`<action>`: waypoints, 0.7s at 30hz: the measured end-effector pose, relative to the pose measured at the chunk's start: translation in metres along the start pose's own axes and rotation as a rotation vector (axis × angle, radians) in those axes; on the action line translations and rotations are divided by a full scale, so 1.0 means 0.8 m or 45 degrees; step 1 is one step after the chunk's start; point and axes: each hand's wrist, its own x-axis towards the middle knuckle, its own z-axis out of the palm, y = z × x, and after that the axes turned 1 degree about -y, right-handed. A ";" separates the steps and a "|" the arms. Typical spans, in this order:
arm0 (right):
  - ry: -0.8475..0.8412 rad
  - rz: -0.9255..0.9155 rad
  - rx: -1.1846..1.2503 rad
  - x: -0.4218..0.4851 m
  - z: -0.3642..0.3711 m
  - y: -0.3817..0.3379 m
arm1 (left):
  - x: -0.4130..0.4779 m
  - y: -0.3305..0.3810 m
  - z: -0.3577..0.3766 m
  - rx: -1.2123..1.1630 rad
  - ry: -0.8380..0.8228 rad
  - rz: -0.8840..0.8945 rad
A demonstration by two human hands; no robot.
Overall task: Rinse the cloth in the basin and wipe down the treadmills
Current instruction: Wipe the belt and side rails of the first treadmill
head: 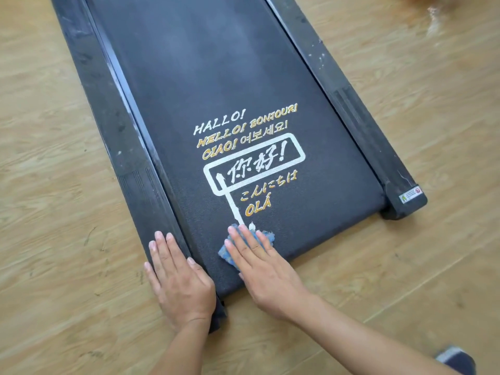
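Cloth (223,250), blue with a nubbly, frayed weave, lies bunched on the near end of the treadmill (338,85), just below the foot of the white signpost printed there. The right hand (259,269) lies flat on top of it, fingers straight and slightly fanned, pressing it against the belt (216,77) without gripping; blue edges show past the fingertips and beside the thumb.

The left hand (178,280) rests palm down on the near end of the left side rail (108,109), fingers straight and close together, with nothing in its hold.

The treadmill is a low, flat, black slab that sits directly on the floor (405,77). Its belt has a fine, grainy, matte surface, greyer and duller toward the far end. Greetings in several scripts (249,158) are printed on it in white and gold, with two characters framed in a rounded white sign. Both rails are hard black plastic, scuffed and flecked with pale marks, each with a ribbed patch. The right side rail (351,109) ends in a rounded cap bearing a small white label (410,194).

The floor is pale wood-grain planking. A dark, blurred shape (457,358) at the bottom right corner cannot be made out.
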 end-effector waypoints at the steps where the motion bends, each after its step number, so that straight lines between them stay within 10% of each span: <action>1: 0.004 0.013 0.036 -0.002 0.002 -0.001 | -0.001 0.001 0.000 -0.004 -0.003 -0.002; 10: -0.073 -0.222 0.141 0.057 0.001 -0.020 | 0.001 0.001 -0.006 -0.039 -0.025 -0.030; 18: -0.019 0.796 0.345 0.001 -0.060 0.256 | -0.001 0.002 -0.004 -0.023 -0.015 -0.006; 21: -0.059 0.850 0.380 -0.032 -0.068 0.315 | 0.000 0.005 -0.004 -0.038 -0.008 -0.009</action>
